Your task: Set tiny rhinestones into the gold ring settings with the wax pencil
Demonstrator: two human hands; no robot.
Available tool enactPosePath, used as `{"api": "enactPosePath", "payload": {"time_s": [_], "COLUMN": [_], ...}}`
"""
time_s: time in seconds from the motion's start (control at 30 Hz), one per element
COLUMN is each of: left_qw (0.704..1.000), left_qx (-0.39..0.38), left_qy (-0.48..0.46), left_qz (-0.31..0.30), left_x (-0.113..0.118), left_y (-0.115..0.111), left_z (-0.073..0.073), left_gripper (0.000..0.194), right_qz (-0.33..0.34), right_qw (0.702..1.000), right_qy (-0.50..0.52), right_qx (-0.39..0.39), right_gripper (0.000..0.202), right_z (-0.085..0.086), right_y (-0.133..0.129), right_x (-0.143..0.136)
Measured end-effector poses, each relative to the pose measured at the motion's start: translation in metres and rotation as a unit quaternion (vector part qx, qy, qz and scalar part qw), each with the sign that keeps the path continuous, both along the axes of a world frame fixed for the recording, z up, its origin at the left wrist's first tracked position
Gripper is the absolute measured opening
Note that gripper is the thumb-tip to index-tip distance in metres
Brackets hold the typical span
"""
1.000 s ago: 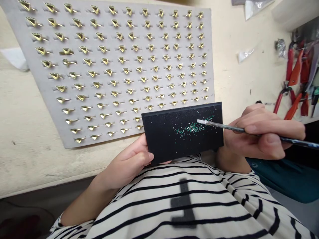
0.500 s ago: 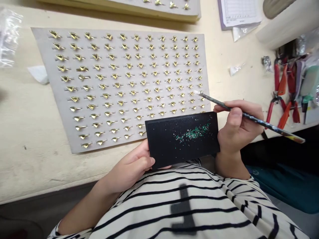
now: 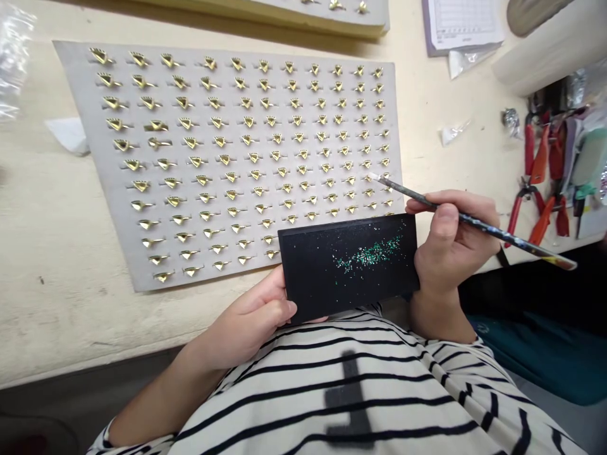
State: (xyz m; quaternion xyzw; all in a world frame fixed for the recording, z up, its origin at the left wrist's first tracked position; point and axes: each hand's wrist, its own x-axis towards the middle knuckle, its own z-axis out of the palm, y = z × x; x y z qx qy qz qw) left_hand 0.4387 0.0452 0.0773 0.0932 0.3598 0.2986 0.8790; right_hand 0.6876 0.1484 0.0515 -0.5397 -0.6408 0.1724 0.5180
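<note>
My left hand (image 3: 260, 309) grips the lower left corner of a black tray (image 3: 313, 278), thumb on top. Small green and clear glittering stones (image 3: 374, 254) lie scattered across the tray's right half. In my right hand (image 3: 453, 237) is a slim patterned pencil-like stick (image 3: 493, 232), pinched between thumb and fingers, its pale tip over the right part of a grey foam board (image 3: 118, 253). Rows of gold rings (image 3: 248, 121) with triangular tops stand in slits in that board. The side of my right hand is against the tray's right edge.
Behind lies another foam board (image 3: 332, 22) with gold rings. To the right are red-handled pliers (image 3: 524, 189), a paper pad (image 3: 462, 25) and a small plastic bag (image 3: 454, 133). A white paper scrap (image 3: 69, 134) and clear plastic wrap (image 3: 16, 57) lie at the left.
The stick's tip has shifted slightly left over the rings. The view has moved a little, and both hands keep their holds on the tray and stick.
</note>
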Motion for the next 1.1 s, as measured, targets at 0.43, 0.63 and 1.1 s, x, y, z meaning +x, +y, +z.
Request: {"api": "enactPosePath", "payload": {"time_s": [0.43, 0.63, 1.1], "left_qw": [0.999, 0.999, 0.999], "left_qx": [-0.032, -0.017, -0.015], "left_qy": [-0.013, 0.004, -0.018], "left_qz": [0.035, 0.040, 0.044], "left_x": [0.005, 0.006, 0.006], "left_y": [0.005, 0.007, 0.006], "left_z": [0.008, 0.009, 0.008], "left_gripper": [0.039, 0.039, 0.042], "right_qz": [0.093, 0.157, 0.163], "right_qw": [0.955, 0.960, 0.962], "right_qy": [0.125, 0.123, 0.108], "right_qx": [0.252, 0.196, 0.190], "right_gripper": [0.023, 0.017, 0.016], "right_z": [-0.001, 0.004, 0.006], "right_y": [0.009, 0.000, 0.001], "right_x": [0.011, 0.017, 0.013]}}
